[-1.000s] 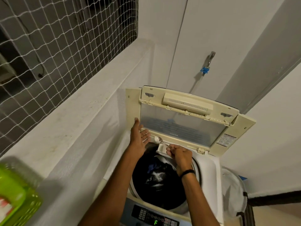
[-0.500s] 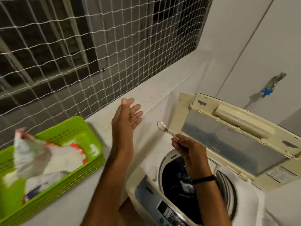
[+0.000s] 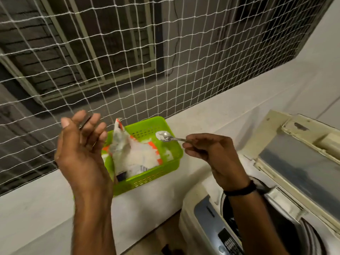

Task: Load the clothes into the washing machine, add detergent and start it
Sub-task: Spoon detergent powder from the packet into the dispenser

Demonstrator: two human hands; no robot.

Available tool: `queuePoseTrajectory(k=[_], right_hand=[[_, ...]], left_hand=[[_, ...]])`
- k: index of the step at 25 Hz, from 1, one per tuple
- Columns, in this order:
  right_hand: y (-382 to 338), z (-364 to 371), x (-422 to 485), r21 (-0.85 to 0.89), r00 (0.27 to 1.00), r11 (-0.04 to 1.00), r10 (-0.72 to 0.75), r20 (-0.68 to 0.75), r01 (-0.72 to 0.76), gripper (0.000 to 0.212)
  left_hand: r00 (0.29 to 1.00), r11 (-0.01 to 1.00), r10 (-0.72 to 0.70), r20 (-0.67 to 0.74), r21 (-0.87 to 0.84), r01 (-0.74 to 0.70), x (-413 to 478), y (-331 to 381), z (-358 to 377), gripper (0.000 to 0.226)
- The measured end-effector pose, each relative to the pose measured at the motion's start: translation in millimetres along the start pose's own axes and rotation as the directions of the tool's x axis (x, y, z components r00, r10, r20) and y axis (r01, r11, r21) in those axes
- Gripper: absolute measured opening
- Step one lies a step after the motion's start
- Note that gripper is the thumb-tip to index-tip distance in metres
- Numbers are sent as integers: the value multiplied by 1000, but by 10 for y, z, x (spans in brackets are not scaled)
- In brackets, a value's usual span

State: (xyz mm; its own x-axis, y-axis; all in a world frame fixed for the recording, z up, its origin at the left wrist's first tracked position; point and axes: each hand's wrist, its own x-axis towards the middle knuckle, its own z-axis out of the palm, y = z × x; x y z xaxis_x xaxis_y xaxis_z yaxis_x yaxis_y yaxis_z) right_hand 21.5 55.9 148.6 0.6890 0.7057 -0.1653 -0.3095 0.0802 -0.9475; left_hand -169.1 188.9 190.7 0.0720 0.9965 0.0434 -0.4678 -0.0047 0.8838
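A white net is stretched across the opening above a pale ledge; behind it are dark walls and window bars.

The left hand is raised in front of the net, above the ledge. Its palm faces right, the fingers are loosely bent and spread, and it holds nothing. From this view it overlaps the left end of a green basket.

The basket stands on the ledge, close to the net. A white bag with orange marks sits in it, crumpled, its top standing up above the rim. Some loose white stuff lies at the basket's right end.

A metal spoon is level over the far right part of the basket, bowl up and pointing left, just right of the bag's top and not touching it. The right hand pinches the end of its handle between thumb and curled fingers. A black band circles that wrist.

Under the right forearm, against the ledge, is the washer, a top loader. Its control panel is at the near edge. The drum is dark and partly hidden by the arm, so what lies inside cannot be made out. The cream lid stands raised at the far side, its window facing the camera.
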Motion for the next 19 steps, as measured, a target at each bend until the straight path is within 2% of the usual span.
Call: queuePoseTrajectory(k=[3, 6, 7, 10, 11, 13, 14, 16, 19], right_hand=[[135, 375, 132, -179, 999, 984, -5, 47, 13, 14], [339, 613, 328, -408, 992, 907, -61, 114, 103, 20], [417, 676, 398, -515, 989, 846, -80, 125, 134, 16], [578, 821, 569, -823, 973, 521, -160, 167, 227, 12], [587, 876, 593, -858, 971, 459, -164, 173, 230, 13], [567, 989, 646, -886, 975, 410, -123, 184, 219, 20], [551, 1033, 680, -889, 973, 396, -96, 208, 229, 26], [519, 1081, 750, -878, 969, 415, -37, 243, 236, 23], [444, 1065, 827, -901, 948, 413, 211, 239, 136, 17]], left_hand=[[999, 999, -24, -49, 44, 26, 110, 3, -213, 47], [995, 994, -66, -71, 83, 72, 182, -46, -326, 41], [993, 990, -90, -73, 105, 97, 205, -62, -353, 39], [974, 954, -219, -60, 198, 227, 241, -100, -367, 35], [961, 933, -272, -50, 230, 276, 244, -108, -355, 36], [926, 889, -376, -36, 267, 372, 234, -105, -306, 39], [908, 870, -418, -25, 276, 409, 222, -105, -275, 41], [875, 837, -484, 19, 303, 456, 209, -122, -232, 45], [847, 811, -526, 82, 347, 470, 211, -170, -225, 44]])
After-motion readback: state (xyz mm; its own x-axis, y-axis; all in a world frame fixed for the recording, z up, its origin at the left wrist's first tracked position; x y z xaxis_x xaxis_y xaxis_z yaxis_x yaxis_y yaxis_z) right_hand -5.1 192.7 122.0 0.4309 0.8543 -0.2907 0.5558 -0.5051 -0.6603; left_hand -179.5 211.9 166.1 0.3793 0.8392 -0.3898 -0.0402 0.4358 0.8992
